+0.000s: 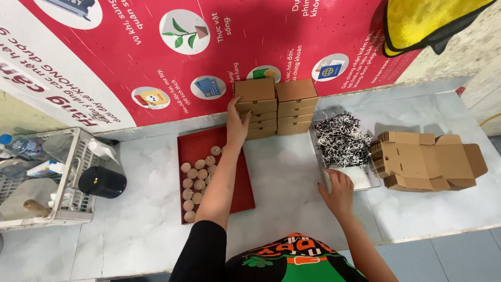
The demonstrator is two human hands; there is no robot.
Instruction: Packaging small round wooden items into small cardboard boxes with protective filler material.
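Cardboard boxes [275, 107], small, brown and closed, stood in two neat stacks side by side at the back of the pale worktop [292, 177], against the red poster [219, 47] on the wall. The left hand [237, 125] reached to the left stack, its fingers [233, 108] spread apart and pressed flat on the side of the boxes, gripping nothing. Below that arm lay a red tray [240, 193] holding a cluster of small round tan pieces [197, 180], set close together in its left half. The right hand [339, 194] rested on the near edge of a clear shallow tray [365, 180], fingers slightly apart and curled over the rim; that tray held a heap of black-and-white shredded paper [342, 138] at its far end. Just beside it on the right sat a pile of flat, unfolded cardboard blanks [428, 162]. At the far left stood a white wire basket [70, 209] with bottles inside, and a black round container [102, 181] leaned against its side. A yellow cloth [422, 23] hung at the upper right.
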